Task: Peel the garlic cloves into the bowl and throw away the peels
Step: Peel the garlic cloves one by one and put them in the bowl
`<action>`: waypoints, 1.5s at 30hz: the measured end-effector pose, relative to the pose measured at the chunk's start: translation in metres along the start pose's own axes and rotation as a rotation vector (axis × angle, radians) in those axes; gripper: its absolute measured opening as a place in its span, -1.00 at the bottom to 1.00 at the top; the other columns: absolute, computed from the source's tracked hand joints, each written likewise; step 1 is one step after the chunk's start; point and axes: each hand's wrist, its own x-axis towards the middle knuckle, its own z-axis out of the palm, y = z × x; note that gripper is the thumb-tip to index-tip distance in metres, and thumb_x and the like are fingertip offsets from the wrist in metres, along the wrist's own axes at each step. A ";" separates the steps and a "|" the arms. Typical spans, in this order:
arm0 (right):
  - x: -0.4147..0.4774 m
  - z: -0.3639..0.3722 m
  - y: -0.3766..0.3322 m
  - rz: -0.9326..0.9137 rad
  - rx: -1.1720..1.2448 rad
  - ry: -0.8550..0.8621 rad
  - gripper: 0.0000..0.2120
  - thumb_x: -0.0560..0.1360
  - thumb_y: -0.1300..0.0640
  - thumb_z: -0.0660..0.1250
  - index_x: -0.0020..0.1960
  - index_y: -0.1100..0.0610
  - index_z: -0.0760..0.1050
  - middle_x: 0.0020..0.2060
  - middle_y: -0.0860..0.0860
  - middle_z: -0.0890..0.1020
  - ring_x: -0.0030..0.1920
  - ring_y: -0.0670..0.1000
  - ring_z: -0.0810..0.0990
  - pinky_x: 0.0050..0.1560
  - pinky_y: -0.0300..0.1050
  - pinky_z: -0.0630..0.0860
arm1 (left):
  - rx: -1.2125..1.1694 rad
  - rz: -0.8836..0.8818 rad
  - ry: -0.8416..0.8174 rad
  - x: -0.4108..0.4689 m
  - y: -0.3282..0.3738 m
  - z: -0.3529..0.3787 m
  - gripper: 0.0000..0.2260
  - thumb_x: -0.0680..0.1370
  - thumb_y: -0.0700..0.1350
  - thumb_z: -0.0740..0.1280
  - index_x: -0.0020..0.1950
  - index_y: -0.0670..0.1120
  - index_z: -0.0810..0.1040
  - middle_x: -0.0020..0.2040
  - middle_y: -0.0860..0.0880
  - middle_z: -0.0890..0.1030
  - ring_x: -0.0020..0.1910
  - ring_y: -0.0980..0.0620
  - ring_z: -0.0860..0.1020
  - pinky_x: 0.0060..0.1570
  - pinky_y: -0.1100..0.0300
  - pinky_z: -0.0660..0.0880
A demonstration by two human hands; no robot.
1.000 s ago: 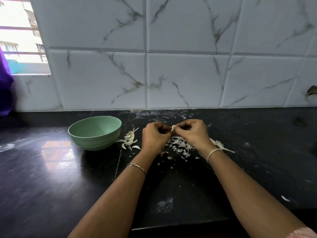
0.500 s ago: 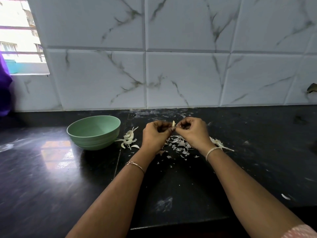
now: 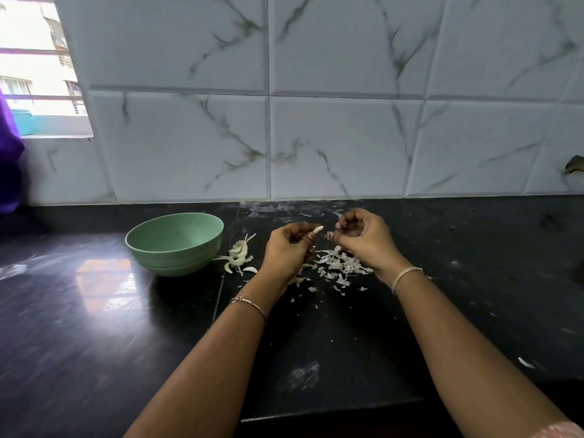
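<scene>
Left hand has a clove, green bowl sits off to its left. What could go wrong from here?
The pale garlic clove sticks out of the fingertips of the left hand above the black stone counter, not over the round green bowl; a slip could drop it among the white peel scraps. The curled garlic pieces beside the bowl lie near those scraps; sweeping peels away might take them too.

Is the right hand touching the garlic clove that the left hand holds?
Apart. The head view shows a dark gap between the right hand and the tip of the garlic clove, which the left hand pinches.
</scene>
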 end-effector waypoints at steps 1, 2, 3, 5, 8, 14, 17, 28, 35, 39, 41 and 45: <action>-0.001 0.000 -0.003 0.037 0.142 -0.051 -0.82 0.42 0.35 0.47 -0.08 0.13 0.55 -0.22 0.04 0.62 -0.23 -0.04 0.57 -0.17 -0.18 0.58 | 0.008 0.008 -0.002 -0.001 0.001 0.000 -0.82 0.59 -0.29 0.30 -0.07 -0.05 0.62 -0.26 -0.07 0.55 -0.35 0.07 0.49 -0.25 0.22 0.56; -0.002 0.000 -0.005 0.078 0.249 -0.098 -0.84 0.45 0.37 0.42 -0.04 0.17 0.57 -0.22 0.06 0.63 -0.24 -0.03 0.58 -0.20 -0.21 0.59 | 0.023 0.017 -0.002 -0.001 0.001 -0.001 -0.83 0.58 -0.30 0.32 -0.08 -0.05 0.63 -0.27 -0.05 0.56 -0.35 0.07 0.50 -0.25 0.22 0.57; -0.003 0.000 -0.006 0.110 0.311 -0.135 -0.87 0.47 0.37 0.40 -0.03 0.20 0.59 -0.25 0.08 0.64 -0.27 -0.03 0.59 -0.22 -0.22 0.58 | 0.043 0.028 -0.001 -0.001 0.001 -0.001 -0.84 0.56 -0.29 0.34 -0.08 -0.05 0.64 -0.27 -0.04 0.58 -0.36 0.08 0.51 -0.26 0.22 0.57; -0.003 0.000 -0.008 0.142 0.343 -0.163 -0.91 0.47 0.36 0.40 -0.06 0.23 0.61 -0.28 0.09 0.66 -0.29 -0.02 0.60 -0.20 -0.20 0.59 | 0.083 0.053 0.014 -0.001 0.000 -0.002 -0.87 0.53 -0.29 0.39 -0.08 -0.06 0.65 -0.26 -0.04 0.62 -0.37 0.09 0.52 -0.29 0.23 0.55; -0.003 -0.001 -0.006 0.154 0.349 -0.155 -0.92 0.45 0.39 0.42 -0.12 0.26 0.60 -0.28 0.12 0.67 -0.28 0.01 0.63 -0.19 -0.19 0.62 | 0.099 0.081 0.052 0.000 0.001 -0.003 -0.86 0.50 -0.32 0.42 -0.10 -0.08 0.64 -0.23 -0.05 0.64 -0.35 0.11 0.54 -0.29 0.29 0.54; -0.005 -0.003 -0.009 0.236 0.441 -0.234 -0.94 0.44 0.43 0.40 -0.10 0.33 0.58 -0.30 0.12 0.67 -0.30 -0.01 0.67 -0.25 -0.24 0.62 | 0.019 0.087 0.001 -0.001 0.004 -0.006 -0.85 0.50 -0.34 0.40 -0.12 -0.09 0.61 -0.25 -0.03 0.62 -0.27 0.06 0.57 -0.16 0.17 0.57; -0.005 -0.004 -0.008 0.280 0.477 -0.252 -0.95 0.45 0.42 0.39 -0.10 0.33 0.59 -0.29 0.13 0.67 -0.31 -0.02 0.67 -0.26 -0.26 0.61 | 0.036 0.093 -0.052 0.000 0.007 -0.010 -0.84 0.48 -0.34 0.42 -0.14 -0.07 0.62 -0.21 -0.04 0.64 -0.19 0.04 0.59 -0.10 0.16 0.60; -0.009 0.000 -0.008 0.286 0.449 -0.218 -0.95 0.41 0.39 0.44 -0.14 0.32 0.58 -0.29 0.15 0.65 -0.32 0.00 0.64 -0.29 -0.26 0.59 | 0.171 0.165 -0.015 0.000 0.009 -0.015 -0.81 0.43 -0.33 0.49 -0.19 -0.02 0.67 -0.19 0.04 0.71 -0.14 0.14 0.66 -0.06 0.27 0.58; -0.009 0.004 -0.008 0.304 0.430 -0.184 -0.96 0.43 0.37 0.43 -0.16 0.31 0.58 -0.29 0.18 0.64 -0.33 0.02 0.60 -0.29 -0.26 0.59 | 0.187 0.179 -0.022 0.001 0.009 -0.013 -0.81 0.42 -0.33 0.48 -0.18 -0.04 0.65 -0.17 0.04 0.70 -0.15 0.18 0.66 -0.06 0.31 0.58; -0.009 0.001 -0.009 0.365 0.539 -0.231 -0.95 0.46 0.42 0.37 -0.13 0.32 0.58 -0.31 0.16 0.66 -0.36 -0.02 0.64 -0.28 -0.27 0.61 | 0.127 0.145 -0.031 0.002 0.006 -0.016 -0.81 0.44 -0.38 0.45 -0.16 -0.08 0.65 -0.20 0.03 0.69 -0.19 0.19 0.64 -0.16 0.36 0.53; -0.009 0.000 -0.010 0.381 0.554 -0.244 -0.94 0.46 0.42 0.37 -0.13 0.31 0.58 -0.32 0.15 0.66 -0.36 -0.03 0.64 -0.27 -0.27 0.61 | 0.122 0.138 -0.041 0.002 0.006 -0.017 -0.81 0.44 -0.37 0.45 -0.16 -0.08 0.65 -0.21 0.04 0.70 -0.18 0.17 0.64 -0.14 0.34 0.54; -0.010 0.002 -0.009 0.390 0.527 -0.241 -0.93 0.46 0.41 0.38 -0.17 0.29 0.57 -0.33 0.13 0.63 -0.36 -0.03 0.60 -0.31 -0.30 0.58 | 0.157 0.155 -0.062 0.002 0.006 -0.017 -0.82 0.42 -0.36 0.47 -0.16 -0.07 0.65 -0.20 0.06 0.70 -0.15 0.16 0.66 -0.10 0.31 0.55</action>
